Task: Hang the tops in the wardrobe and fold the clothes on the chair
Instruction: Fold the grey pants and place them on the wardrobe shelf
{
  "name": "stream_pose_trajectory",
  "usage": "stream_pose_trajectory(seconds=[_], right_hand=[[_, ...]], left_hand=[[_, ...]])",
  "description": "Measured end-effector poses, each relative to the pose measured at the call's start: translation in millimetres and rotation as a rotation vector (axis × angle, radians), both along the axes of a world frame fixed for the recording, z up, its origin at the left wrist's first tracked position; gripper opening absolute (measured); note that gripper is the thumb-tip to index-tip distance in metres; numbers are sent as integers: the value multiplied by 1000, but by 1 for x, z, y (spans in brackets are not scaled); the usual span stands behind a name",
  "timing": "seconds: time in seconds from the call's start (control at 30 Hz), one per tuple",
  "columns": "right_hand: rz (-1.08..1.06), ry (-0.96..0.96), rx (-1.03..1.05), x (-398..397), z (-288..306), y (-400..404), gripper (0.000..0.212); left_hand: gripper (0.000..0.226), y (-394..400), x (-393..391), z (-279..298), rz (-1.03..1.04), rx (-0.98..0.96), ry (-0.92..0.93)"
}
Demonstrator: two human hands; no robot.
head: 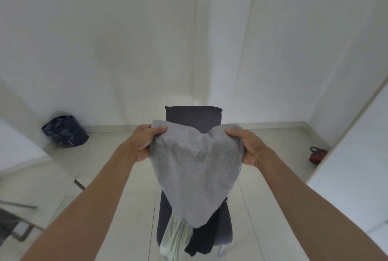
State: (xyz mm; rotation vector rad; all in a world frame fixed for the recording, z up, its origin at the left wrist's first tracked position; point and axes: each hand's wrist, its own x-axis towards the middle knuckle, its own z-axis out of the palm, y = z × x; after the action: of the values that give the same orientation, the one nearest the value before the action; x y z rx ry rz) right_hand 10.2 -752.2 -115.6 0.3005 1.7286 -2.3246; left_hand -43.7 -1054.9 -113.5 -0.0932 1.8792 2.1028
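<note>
A grey fleecy garment (198,168) hangs in the air in front of me, held by its two upper corners. My left hand (144,144) grips the left corner and my right hand (245,147) grips the right corner. Behind and below it stands a dark grey chair (194,117); only its backrest and part of its seat show. A pale green garment (176,239) and a black garment (202,239) hang off the front of the seat. The grey garment hides most of the seat.
A dark blue bin bag (65,131) sits on the floor at the back left by the wall. A red bag (318,154) lies on the floor at the right, beside a white panel (357,155). White walls close off the back.
</note>
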Motion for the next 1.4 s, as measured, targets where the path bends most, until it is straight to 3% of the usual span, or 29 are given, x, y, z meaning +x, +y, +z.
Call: stream_pose_trajectory(seconds=[0.07, 0.2, 0.43, 0.63, 0.73, 0.9, 1.03, 1.17, 1.33, 1.4], right_hand=[[-22, 8, -119, 3, -7, -3, 34], [27, -186, 84, 19, -53, -9, 34], [-7, -407, 75, 64, -138, -8, 32], [53, -520, 100, 88, -174, -1, 26], [50, -548, 129, 91, -198, 7, 31], [47, -517, 219, 49, -234, 13, 22], [-35, -323, 242, -24, -261, 16, 32], [-105, -160, 284, -108, -341, 20, 42], [-18, -489, 493, -131, -502, 21, 48], [-62, -515, 555, -124, -540, 17, 60]], left_hand=[[32, -1, 2, -8, -85, 77, 4], [40, -1, 11, -58, -200, -27, -144], [39, 4, 57, -143, -268, -74, -440], [81, 3, 94, -186, -308, -45, -566], [54, 14, 107, -210, -272, -8, -602], [46, 36, 73, -258, -171, -40, -538], [53, 52, -1, -288, -120, -107, -309], [59, 66, -83, -371, -34, -97, -199], [44, 82, -109, -506, 5, -366, -461], [57, 83, -102, -541, 32, -381, -533]])
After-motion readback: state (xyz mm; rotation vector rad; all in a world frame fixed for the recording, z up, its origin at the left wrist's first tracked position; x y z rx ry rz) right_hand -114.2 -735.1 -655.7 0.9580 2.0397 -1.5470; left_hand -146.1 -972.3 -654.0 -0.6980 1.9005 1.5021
